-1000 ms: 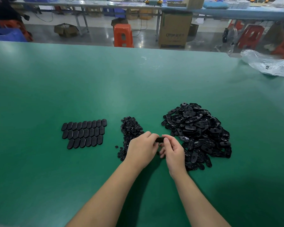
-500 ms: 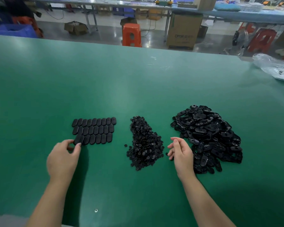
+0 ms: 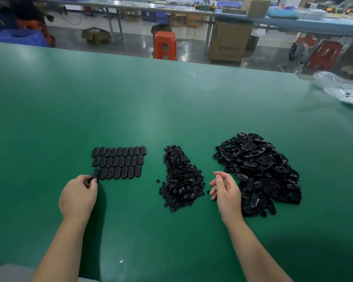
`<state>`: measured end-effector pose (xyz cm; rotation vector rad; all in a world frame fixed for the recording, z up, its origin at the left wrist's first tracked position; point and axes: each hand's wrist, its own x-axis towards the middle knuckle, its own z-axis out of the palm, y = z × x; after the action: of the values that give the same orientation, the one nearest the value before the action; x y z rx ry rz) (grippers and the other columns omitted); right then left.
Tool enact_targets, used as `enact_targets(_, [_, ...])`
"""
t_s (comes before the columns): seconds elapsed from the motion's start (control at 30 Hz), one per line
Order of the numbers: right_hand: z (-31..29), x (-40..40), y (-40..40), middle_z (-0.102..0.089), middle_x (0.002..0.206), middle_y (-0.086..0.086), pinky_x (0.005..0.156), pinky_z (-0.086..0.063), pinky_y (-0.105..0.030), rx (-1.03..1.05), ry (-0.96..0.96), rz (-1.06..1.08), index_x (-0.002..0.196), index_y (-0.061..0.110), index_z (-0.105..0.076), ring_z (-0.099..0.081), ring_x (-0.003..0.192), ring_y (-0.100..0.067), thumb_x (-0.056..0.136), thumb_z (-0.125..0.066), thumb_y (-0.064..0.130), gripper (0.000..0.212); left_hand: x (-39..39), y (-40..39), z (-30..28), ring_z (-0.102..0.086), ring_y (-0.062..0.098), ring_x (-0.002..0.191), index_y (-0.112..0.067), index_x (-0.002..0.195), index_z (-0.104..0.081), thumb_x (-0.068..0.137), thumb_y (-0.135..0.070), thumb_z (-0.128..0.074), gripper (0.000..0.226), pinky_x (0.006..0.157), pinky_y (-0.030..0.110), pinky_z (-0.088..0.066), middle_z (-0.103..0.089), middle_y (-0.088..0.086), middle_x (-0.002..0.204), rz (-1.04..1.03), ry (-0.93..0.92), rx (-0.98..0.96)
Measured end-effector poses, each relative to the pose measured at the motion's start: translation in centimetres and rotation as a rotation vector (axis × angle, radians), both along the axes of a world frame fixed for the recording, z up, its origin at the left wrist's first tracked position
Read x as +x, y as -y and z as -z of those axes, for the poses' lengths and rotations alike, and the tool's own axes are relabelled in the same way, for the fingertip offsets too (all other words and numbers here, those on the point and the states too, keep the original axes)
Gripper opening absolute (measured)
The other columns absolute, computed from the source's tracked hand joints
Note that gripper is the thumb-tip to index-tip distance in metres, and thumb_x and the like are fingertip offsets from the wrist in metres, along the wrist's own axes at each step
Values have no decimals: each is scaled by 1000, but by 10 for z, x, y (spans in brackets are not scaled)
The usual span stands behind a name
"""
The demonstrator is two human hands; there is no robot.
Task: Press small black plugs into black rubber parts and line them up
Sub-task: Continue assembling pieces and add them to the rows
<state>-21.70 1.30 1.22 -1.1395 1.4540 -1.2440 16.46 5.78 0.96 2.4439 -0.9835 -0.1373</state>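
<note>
The black rubber part held in the left hand sits at the left end of the nearest row of the lined-up parts, touching its neighbour there. The thumb and fingertips of that hand pinch the part's near end, and the part lies almost flat on the green table. The lined-up parts form three rows of flat, rounded ovals laid side by side, the far row a little longer than the two nearer ones.

Just right of those rows, with a strip of bare table between, lies the pile of small black plugs, narrow at its far end and spreading wide toward the person. A few loose plugs lie at its left edge. Right of the plug pile the right hand hovers with its palm turned left, its fingers loosely curled and holding nothing. It is between the plug pile and the large heap of unfinished rubber parts, and hides the heap's near left edge.

Farther right of the rows, at the table's far right corner, lies a crumpled clear plastic bag. Beyond the table's far edge stand an orange stool and a cardboard box on the floor, beneath a long workbench.
</note>
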Motion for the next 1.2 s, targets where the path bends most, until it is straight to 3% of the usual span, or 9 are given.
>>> enact_targets(0.5, [-2, 1, 0, -66, 80, -1, 54, -50, -25, -1, -11, -6, 105, 24, -65, -58, 60, -9, 105, -50, 18, 16, -12, 11, -8, -59, 32, 83, -15, 109, -71, 96, -34, -62, 26, 70, 37, -45, -68, 9, 95, 10, 26, -103])
enact_targets(0.57, [-2, 1, 0, -67, 80, -1, 54, -51, -25, -3, -17, -9, 104, 24, -65, -58, 60, -9, 105, -50, 18, 16, -26, 13, -14, -54, 27, 78, -14, 107, -71, 96, -31, -62, 22, 68, 35, -43, -65, 6, 90, 78, 54, -167])
enact_targets(0.7, [-1, 2, 0, -67, 79, 1, 53, -51, -24, -4, -39, -6, 104, 25, -65, -58, 59, -8, 105, -51, 18, 16, -77, 22, -26, -62, 24, 79, -16, 110, -72, 96, -23, -61, 19, 68, 35, -51, -67, 2, 94, 328, 64, -256])
enact_targets(0.8, [0, 2, 0, -67, 78, 2, 53, -50, -24, -10, -59, 0, 103, 25, -65, -58, 58, -8, 104, -51, 17, 16, -121, 30, -26, -59, 11, 69, -18, 117, -70, 97, -21, -59, 23, 63, 30, -51, -65, -4, 99, 526, 47, -197])
enact_targets(0.97, [1, 1, 0, -67, 78, 1, 54, -50, -25, -1, -72, -2, 103, 25, -65, -58, 58, -8, 104, -52, 16, 16, -149, 38, -9, -61, 24, 92, -16, 130, -64, 99, -11, -46, 36, 83, 37, -52, -56, 2, 114, 550, -54, 40])
enact_targets(1.2, [2, 3, 1, -68, 75, 3, 54, -51, -26, 0, -76, -7, 100, 27, -66, -58, 57, -8, 103, -53, 15, 18, -129, 32, 2, -54, 14, 83, -14, 119, -73, 98, -19, -63, 24, 78, 31, -48, -54, -5, 96, 655, -73, -78])
